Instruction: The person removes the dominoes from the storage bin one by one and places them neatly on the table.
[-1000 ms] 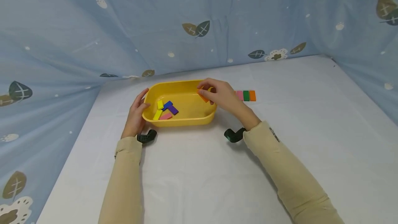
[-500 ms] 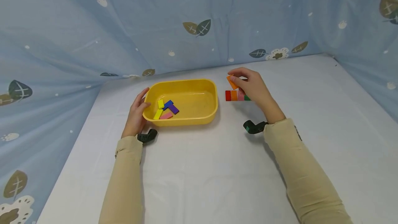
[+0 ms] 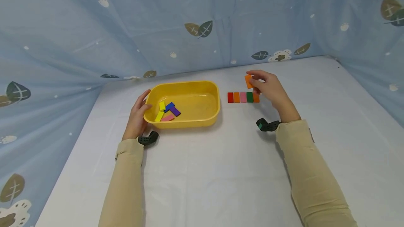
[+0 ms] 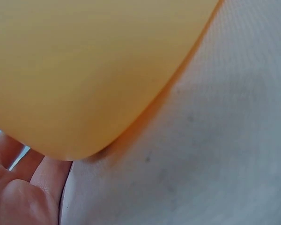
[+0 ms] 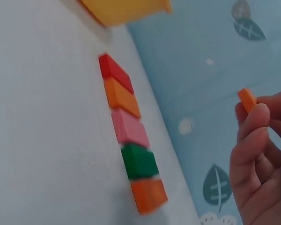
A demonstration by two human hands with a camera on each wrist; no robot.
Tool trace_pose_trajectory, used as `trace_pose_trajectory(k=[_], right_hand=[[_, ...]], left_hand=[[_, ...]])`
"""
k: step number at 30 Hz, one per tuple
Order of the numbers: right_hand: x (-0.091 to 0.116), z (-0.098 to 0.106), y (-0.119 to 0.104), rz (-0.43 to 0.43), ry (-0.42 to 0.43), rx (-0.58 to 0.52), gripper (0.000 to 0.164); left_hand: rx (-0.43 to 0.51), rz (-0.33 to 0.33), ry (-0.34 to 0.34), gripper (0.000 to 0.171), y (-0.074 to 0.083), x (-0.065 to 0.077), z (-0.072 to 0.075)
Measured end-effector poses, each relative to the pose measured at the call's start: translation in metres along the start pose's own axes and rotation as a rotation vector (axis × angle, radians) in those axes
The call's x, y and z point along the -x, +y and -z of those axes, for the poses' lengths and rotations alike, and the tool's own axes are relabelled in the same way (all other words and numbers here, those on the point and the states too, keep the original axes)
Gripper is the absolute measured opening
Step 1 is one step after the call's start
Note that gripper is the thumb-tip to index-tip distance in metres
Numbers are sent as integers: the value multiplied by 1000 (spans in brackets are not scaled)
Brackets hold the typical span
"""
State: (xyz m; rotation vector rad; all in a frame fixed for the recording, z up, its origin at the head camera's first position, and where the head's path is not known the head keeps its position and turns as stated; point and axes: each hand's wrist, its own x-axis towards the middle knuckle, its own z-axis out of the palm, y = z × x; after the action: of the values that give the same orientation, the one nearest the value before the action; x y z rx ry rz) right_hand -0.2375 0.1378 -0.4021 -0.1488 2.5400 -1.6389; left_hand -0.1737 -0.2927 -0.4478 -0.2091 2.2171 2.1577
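At the left end of the yellow plastic basin [image 3: 189, 124], my left hand [image 3: 135, 121] holds its rim, thumb on top and fingers along the outer wall. My right hand [image 3: 270, 88] pinches an orange block [image 3: 248, 81] between thumb and fingers, raised above the tabletop. Just below it on the cloth lies a row of blocks: red [image 3: 230, 97], orange [image 3: 236, 97], pink [image 3: 243, 97], green [image 3: 249, 97] and another orange one [image 5: 149, 195] at the right end. In the right wrist view the pinched block is apart from the row.
Inside the basin's left half lie two yellow blocks [image 3: 162, 106], a blue block [image 3: 169, 107], a purple block [image 3: 175, 111] and a pink block [image 3: 168, 118]. White cloth [image 3: 202, 174] covers the table. A blue patterned curtain [image 3: 151, 23] hangs behind and at both sides.
My right hand has carried the orange block out from over the basin and rightward, past the left blocks of the row to above its right part. My left hand stays on the basin.
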Motion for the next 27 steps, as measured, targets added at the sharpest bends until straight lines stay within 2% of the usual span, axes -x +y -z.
trace_pose_trajectory(k=[8, 14, 19, 27], right_hand=[[0, 17, 17, -52, 10, -32, 42], [-1, 25, 30, -85, 22, 16, 44], [-3, 26, 39, -180, 31, 54, 39], [-1, 28, 40, -238, -30, 128, 35]], left_hand=[[-7, 10, -5, 52, 0, 0, 2], [-1, 30, 6, 51, 1, 1, 1], [-2, 36, 12, 51, 2, 1, 0], [5, 35, -1, 52, 1, 0, 0]])
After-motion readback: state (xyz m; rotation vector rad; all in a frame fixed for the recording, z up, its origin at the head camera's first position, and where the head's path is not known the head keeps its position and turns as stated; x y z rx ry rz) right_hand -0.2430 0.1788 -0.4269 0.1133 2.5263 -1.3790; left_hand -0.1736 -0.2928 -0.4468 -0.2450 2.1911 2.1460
